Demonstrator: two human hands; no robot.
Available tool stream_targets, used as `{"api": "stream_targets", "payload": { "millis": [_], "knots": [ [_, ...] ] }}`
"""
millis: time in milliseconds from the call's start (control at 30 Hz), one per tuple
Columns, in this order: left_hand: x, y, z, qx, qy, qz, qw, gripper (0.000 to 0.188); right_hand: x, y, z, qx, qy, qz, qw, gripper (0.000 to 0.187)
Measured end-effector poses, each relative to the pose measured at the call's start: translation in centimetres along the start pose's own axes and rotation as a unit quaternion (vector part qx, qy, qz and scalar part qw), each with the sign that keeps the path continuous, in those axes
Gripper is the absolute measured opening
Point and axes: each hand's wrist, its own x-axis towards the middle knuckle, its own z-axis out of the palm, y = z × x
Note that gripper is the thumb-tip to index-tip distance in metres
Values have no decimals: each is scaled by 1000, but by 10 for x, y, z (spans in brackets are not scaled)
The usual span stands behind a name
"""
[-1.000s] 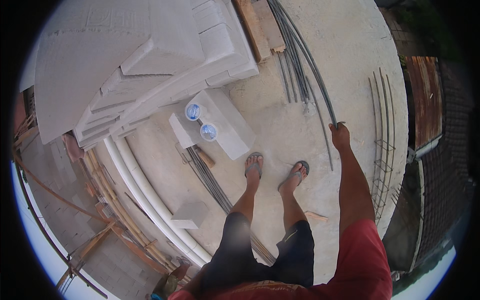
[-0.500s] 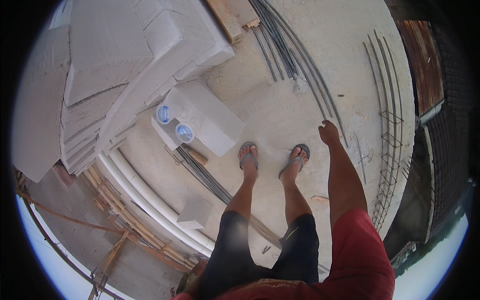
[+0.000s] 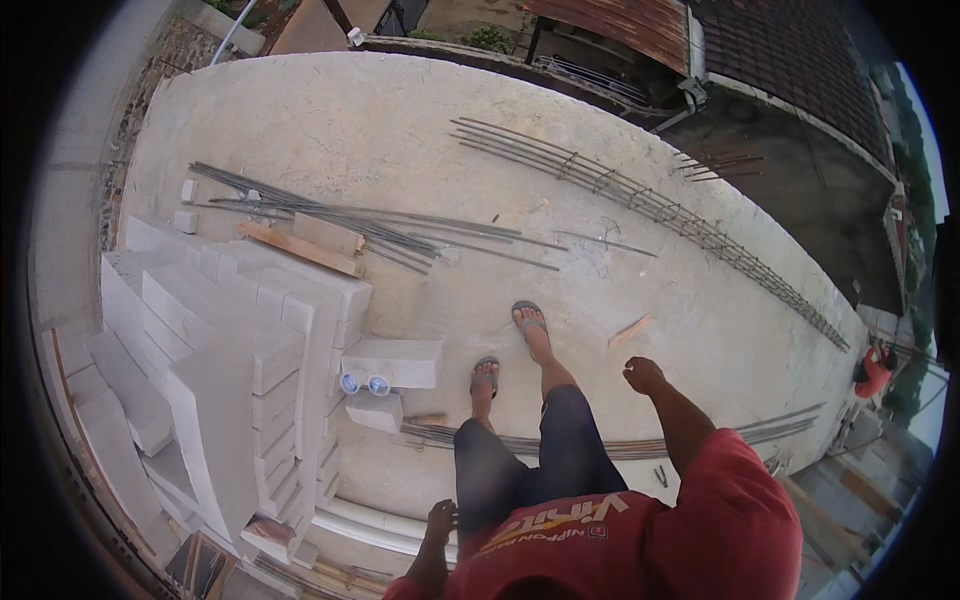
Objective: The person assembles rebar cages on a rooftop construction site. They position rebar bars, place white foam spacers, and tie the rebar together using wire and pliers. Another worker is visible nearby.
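Though loosely curled and apparently empty at the right hand [image 3: 646, 376], cannot tell for the left hand [image 3: 442, 517]. Just ahead of the right, find the wood scrap [image 3: 630, 331] on the concrete floor [image 3: 430, 310]: probably light, stiff and splintery, best pinched mid-length.

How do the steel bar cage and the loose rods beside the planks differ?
The cage has hoops joining its bars; the loose rods lie spread and crossing, with none visible. The cage looks brownish; the loose rods look greyer. Both lie on the concrete floor.
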Motion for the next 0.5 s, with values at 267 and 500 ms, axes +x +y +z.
{"api": "stream_targets", "payload": {
  "millis": [267, 500],
  "knots": [
    [13, 179, -98, 366, -89, 294, 879, 44, -297, 80, 193, 115, 6, 127, 985, 33],
    [-66, 295, -10, 432, 16, 190, 882, 43, -408, 28, 375, 373, -59, 183, 908, 33]
  ]
}}
